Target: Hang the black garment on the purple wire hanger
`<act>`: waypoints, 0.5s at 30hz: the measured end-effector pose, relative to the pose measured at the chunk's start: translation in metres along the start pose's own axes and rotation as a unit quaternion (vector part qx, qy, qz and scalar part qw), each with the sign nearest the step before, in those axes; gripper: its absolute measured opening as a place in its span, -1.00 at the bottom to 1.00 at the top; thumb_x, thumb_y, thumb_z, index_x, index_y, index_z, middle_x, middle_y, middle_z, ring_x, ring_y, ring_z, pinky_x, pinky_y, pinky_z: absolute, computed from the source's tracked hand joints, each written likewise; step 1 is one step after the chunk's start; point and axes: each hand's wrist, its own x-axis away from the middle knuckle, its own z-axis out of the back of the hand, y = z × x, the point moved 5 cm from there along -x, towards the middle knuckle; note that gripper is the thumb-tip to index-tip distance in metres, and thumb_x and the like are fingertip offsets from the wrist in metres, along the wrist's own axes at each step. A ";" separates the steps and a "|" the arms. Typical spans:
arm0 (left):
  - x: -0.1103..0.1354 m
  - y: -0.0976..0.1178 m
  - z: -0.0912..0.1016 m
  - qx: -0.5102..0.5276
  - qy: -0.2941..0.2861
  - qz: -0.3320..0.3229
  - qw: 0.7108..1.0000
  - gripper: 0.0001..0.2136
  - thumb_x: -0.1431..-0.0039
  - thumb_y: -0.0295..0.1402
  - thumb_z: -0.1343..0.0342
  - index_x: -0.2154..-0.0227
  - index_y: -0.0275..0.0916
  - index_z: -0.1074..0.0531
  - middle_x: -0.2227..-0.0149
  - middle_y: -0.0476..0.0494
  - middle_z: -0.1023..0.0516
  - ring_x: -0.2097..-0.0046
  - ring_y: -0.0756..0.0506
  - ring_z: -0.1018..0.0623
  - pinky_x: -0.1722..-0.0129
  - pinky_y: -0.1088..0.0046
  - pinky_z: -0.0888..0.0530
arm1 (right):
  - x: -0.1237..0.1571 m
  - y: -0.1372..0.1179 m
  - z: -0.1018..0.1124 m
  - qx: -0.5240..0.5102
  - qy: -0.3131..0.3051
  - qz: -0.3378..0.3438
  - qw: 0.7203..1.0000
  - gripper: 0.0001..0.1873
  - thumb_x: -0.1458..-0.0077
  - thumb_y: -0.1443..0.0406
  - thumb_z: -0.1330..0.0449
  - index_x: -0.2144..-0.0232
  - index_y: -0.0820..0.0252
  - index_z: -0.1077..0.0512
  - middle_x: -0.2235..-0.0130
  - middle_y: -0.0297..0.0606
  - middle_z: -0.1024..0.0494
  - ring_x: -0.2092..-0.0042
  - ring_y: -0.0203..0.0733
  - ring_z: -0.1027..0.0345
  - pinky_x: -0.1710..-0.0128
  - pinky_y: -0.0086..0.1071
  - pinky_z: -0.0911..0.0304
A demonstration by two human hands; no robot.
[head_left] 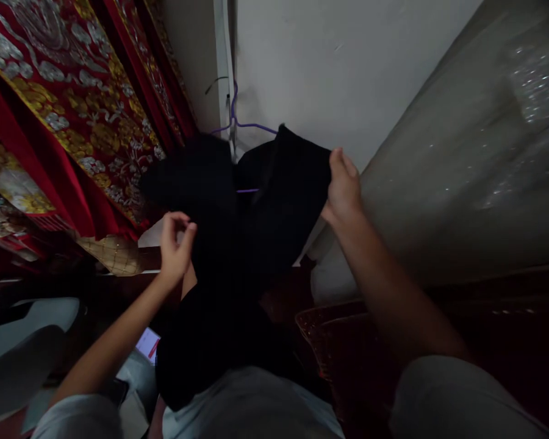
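A black garment [274,231] hangs in front of me on a purple hanger [256,126], its neck opening spread so that the hanger's lower bar shows inside. My right hand [345,188] grips the garment's upper right edge, with the thumb side up and some fingers hidden behind the cloth. At the garment's left side, my left hand [176,244] is curled, thumb and forefinger pinched together at the edge of the cloth. The dark fabric hides its folds and lower end.
Red curtains [73,110] with gold and silver patterns hang at the left. A large, shiny plastic-wrapped object [439,164] stands at the right against the pale wall [329,67]. Lower left are a grey-white chair [27,360] and a lit screen [148,345].
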 end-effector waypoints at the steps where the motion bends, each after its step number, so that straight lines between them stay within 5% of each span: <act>1: 0.010 0.007 -0.014 -0.025 -0.041 -0.015 0.999 -0.81 -0.32 -0.18 -0.24 0.15 -0.15 -0.43 0.23 -0.07 -0.52 0.20 -0.05 -0.55 0.18 0.41 -0.50 | 0.007 -0.002 -0.002 -0.017 0.007 -0.021 1.000 -0.51 -0.26 -0.25 -0.09 0.17 -0.09 -0.52 0.06 -0.18 -0.64 -0.12 -0.01 -0.53 -0.03 -0.10 -0.53; 6: 0.027 0.022 -0.067 -0.144 -0.215 -0.086 0.962 -0.84 -0.44 -0.21 -0.09 0.13 -0.15 -0.50 0.31 -0.05 -0.61 0.33 -0.04 -0.59 0.30 0.45 -0.45 | 0.033 -0.011 0.007 -0.069 0.001 -0.108 0.992 -0.57 -0.14 -0.19 -0.28 0.21 -0.04 -0.53 0.10 -0.22 -0.66 -0.12 0.03 -0.53 -0.04 -0.07 -0.53; 9: 0.020 0.015 -0.090 -0.217 -0.282 -0.144 0.923 -0.70 -0.47 -0.29 0.04 -0.15 -0.10 -0.46 0.21 -0.11 -0.67 0.29 -0.11 -0.64 0.26 0.40 -0.48 | 0.032 -0.016 0.020 -0.059 -0.008 -0.109 0.992 -0.59 -0.15 -0.15 -0.31 0.21 -0.02 -0.54 0.12 -0.19 -0.66 -0.13 0.04 -0.52 -0.05 -0.08 -0.52; 11: 0.015 -0.002 -0.099 -0.299 -0.305 -0.096 0.899 -0.64 -0.45 -0.29 0.02 -0.22 -0.13 -0.41 0.29 -0.13 -0.65 0.34 -0.17 -0.64 0.29 0.37 -0.48 | 0.024 -0.016 0.027 -0.054 -0.007 -0.104 0.993 -0.59 -0.19 -0.13 -0.28 0.20 0.03 -0.54 0.12 -0.14 -0.65 -0.12 0.04 -0.52 -0.05 -0.07 -0.49; 15: 0.024 -0.024 -0.103 -0.357 -0.327 -0.030 0.874 -0.76 -0.45 -0.22 -0.01 0.13 -0.18 -0.55 0.42 -0.14 -0.53 0.40 -0.18 -0.57 0.33 0.37 -0.45 | 0.010 -0.011 0.037 0.001 0.026 -0.063 0.998 -0.59 -0.27 -0.10 -0.19 0.17 0.07 -0.54 0.05 -0.05 -0.63 -0.14 0.00 -0.49 -0.13 -0.08 -0.42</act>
